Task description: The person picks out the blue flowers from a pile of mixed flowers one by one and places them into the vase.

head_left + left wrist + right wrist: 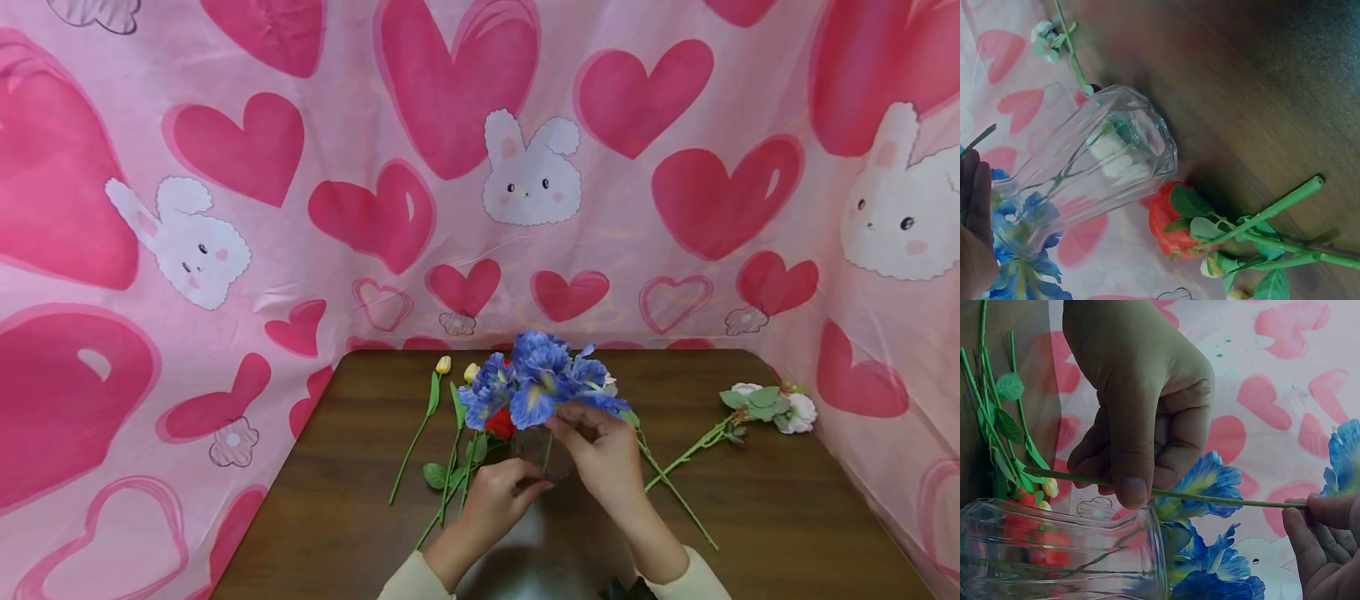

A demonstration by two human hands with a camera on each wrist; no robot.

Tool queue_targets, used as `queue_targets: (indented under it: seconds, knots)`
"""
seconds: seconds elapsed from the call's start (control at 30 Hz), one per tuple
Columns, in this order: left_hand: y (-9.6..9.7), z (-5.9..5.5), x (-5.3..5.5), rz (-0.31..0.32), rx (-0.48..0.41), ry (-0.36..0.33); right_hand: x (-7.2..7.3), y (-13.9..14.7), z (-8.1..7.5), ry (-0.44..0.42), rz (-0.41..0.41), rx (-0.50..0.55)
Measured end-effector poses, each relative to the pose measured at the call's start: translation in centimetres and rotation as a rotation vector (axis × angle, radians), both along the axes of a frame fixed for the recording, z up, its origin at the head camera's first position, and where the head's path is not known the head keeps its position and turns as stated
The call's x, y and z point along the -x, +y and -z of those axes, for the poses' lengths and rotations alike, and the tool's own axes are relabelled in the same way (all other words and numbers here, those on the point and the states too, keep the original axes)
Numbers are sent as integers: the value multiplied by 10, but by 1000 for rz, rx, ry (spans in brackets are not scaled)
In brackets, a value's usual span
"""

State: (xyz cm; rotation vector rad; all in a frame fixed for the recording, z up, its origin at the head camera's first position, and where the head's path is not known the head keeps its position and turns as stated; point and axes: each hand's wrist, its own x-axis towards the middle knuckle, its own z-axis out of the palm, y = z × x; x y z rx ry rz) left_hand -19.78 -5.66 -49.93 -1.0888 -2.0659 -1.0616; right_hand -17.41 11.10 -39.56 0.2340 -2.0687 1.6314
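Both hands hold one thin green stem (1222,499) of a blue artificial iris (534,404). My right hand (600,450) pinches it high up, close under the bloom. Lower down, my left hand (504,493) pinches the stem between thumb and fingers, its cut end sticking out past them in the right wrist view. A clear faceted glass vase (1094,175) stands right by the hands, with blue irises (1200,531) at its mouth and thin stems inside. The held stem passes close over the vase's rim in the right wrist view.
Left of the vase lie a red rose (1169,225) and several yellow tulips (444,365) with long stems. White flowers (797,413) with green leaves lie at the right of the brown wooden table (330,517). Pink heart-patterned cloth (345,125) surrounds the table's back and sides.
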Motion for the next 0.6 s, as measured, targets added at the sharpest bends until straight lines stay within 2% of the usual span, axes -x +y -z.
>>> queue_targets:
  seconds: [0.17,0.3,0.37,0.5,0.6]
  knots:
    - [-2,-2,4,10,-11,-1,3,3,-4,37,19,-11]
    - [-8,-3,9,9,-18,-58,7,8,-11,92,45,-36]
    - [-12,-3,11,-27,-9,-82,9,10,-17,113,47,-29]
    - [-17,0,18,-152,44,-107,12,12,-30,133,58,-7]
    - [-17,4,22,-220,105,-182,15,12,-37,184,87,-39]
